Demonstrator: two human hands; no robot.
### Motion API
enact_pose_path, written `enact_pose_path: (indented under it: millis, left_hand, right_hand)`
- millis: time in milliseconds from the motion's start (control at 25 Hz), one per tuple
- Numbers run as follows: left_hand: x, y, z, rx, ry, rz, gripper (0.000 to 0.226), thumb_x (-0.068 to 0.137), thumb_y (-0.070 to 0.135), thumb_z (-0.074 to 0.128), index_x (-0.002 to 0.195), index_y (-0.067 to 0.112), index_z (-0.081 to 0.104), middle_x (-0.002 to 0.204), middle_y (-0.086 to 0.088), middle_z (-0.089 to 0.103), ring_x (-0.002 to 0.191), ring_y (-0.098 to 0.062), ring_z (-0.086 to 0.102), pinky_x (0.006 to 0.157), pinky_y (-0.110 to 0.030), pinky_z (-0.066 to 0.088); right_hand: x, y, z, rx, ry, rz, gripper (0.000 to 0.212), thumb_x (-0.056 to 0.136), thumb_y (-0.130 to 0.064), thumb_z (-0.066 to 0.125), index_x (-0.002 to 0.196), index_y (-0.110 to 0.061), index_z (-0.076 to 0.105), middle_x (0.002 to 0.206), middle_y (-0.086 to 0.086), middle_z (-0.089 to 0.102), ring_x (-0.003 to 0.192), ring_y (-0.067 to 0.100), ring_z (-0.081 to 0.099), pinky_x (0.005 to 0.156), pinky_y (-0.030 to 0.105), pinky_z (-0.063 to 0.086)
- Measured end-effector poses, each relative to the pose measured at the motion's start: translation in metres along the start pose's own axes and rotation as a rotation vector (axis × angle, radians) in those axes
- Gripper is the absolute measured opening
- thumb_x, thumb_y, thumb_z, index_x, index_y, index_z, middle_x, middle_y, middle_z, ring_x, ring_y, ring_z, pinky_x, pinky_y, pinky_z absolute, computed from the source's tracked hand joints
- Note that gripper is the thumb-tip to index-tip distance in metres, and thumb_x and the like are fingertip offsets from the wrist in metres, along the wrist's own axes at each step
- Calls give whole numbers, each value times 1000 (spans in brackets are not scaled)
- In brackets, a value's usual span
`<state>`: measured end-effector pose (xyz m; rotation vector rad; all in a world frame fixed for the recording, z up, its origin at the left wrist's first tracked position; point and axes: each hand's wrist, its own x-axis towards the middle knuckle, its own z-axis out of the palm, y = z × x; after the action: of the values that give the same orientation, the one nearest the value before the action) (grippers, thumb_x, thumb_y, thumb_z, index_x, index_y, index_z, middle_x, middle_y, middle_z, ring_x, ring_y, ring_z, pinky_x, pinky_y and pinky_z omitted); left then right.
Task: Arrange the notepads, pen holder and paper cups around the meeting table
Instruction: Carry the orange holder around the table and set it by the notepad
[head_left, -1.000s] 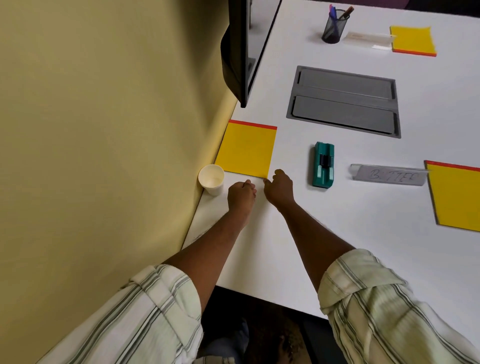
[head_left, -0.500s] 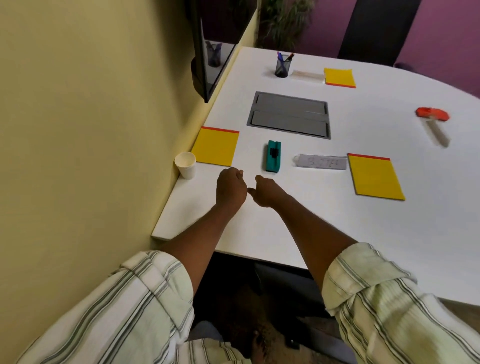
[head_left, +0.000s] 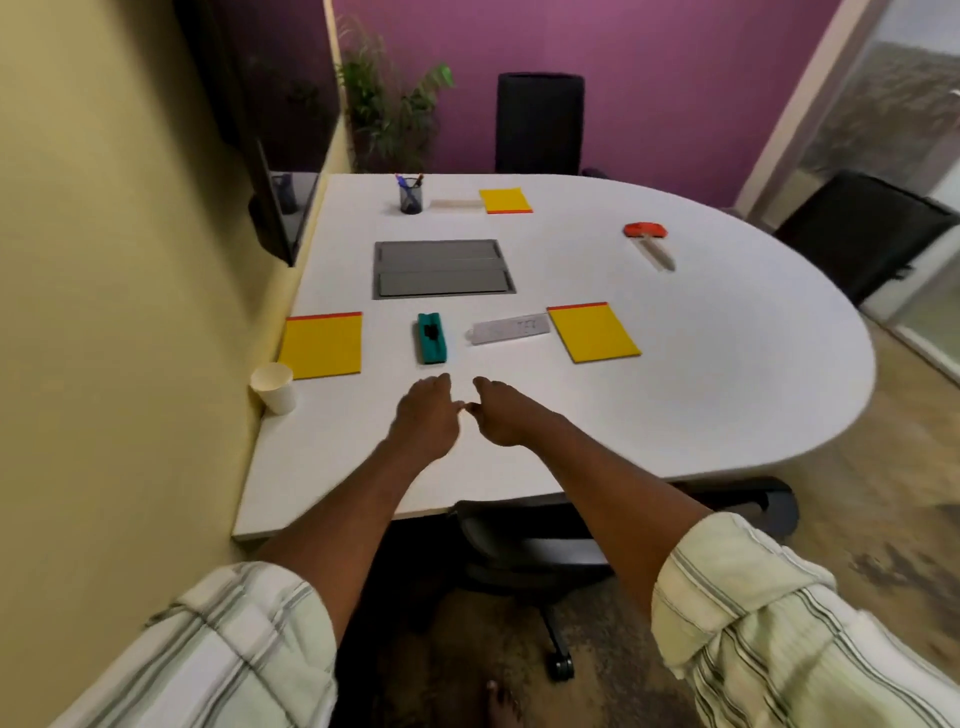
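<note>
A paper cup (head_left: 274, 395) stands upright at the far left edge of the white bench (head_left: 727, 374), close against the yellow wall, and just beside it lies a yellow notepad (head_left: 322, 346) squared to the bench edge with its red binding away from the person — together they read as one finished place setting for a seat on this side. Next along, a green eraser-like block (head_left: 432, 338) and a clear nameplate (head_left: 511, 329) sit between that notepad and a second notepad (head_left: 594, 332), which lies slightly skewed, probably marking the neighbouring seat; no cup is visible beside it. In front of these, over bare benchtop, the left hand (head_left: 426, 418) and right hand (head_left: 500, 415) hover side by side with fingers loosely curled and thumbs nearly touching, holding nothing — a resting pose that suggests a step just finished and the layout being surveyed. Further back, a grey flap panel (head_left: 441, 268) is set into the middle of the bench, and the pen holder (head_left: 410, 196) stands near the far edge, with a third notepad (head_left: 505, 200) near it, serving the black chair (head_left: 539, 124) beyond. To the right, well apart from the rest, a red object (head_left: 644, 229) lies beside a pale strip. Judging by the layout, more cups are likely still to be set out.
</note>
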<state>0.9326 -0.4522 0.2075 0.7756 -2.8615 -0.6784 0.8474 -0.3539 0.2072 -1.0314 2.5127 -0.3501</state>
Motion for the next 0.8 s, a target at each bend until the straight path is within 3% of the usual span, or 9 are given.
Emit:
enact_pose_path:
  millis: [120,280,400,600,720,800]
  left_hand:
    - [-14,27,-8,-42,-18,50,46,100,32,39,135,2,40,138,-20,47,128,-34,42,104,-41,36]
    - [-26,84,2,-50,42,92,69,96,54,29,145,5,28,148,-18,36,138,-35,29,115,-46,24]
    - [-37,132,14,14,35,154,79,93,62,22,150,8,14,157,-15,16,147,-33,6,120,-46,5]
    - [-50,216,52,23,-24,221,80,91,64,20,151,12,6,159,-14,5,147,-31,-3,120,-45,0]
    - [-58,276,88,33,-11,269,81,91,64,22,151,12,5,159,-14,3,147,-31,-4,120,-45,0]
    - [-62,321,114,34,-6,298,82,91,65,21,152,13,3,160,-13,0,148,-29,-8,121,-43,-1]
  right_hand:
    - [-41,15,-10,-13,53,65,49,102,-28,38,144,-4,29,144,20,42,130,35,43,106,47,38]
    - [-87,49,-37,-11,133,137,58,102,-33,38,149,-5,19,149,20,34,136,34,37,110,43,33]
    - [-121,83,-55,22,239,187,59,100,-37,41,148,-6,24,143,20,40,130,34,43,105,43,38]
    - [-170,162,-72,10,398,249,56,97,-42,44,138,-5,37,130,18,49,119,33,50,97,41,42]
    - [-198,230,-81,-29,464,274,58,97,-46,40,139,-6,36,137,15,47,127,31,43,106,40,34]
    - [-220,281,-91,-57,467,279,62,99,-48,35,146,-8,28,150,12,34,141,28,27,115,43,20]
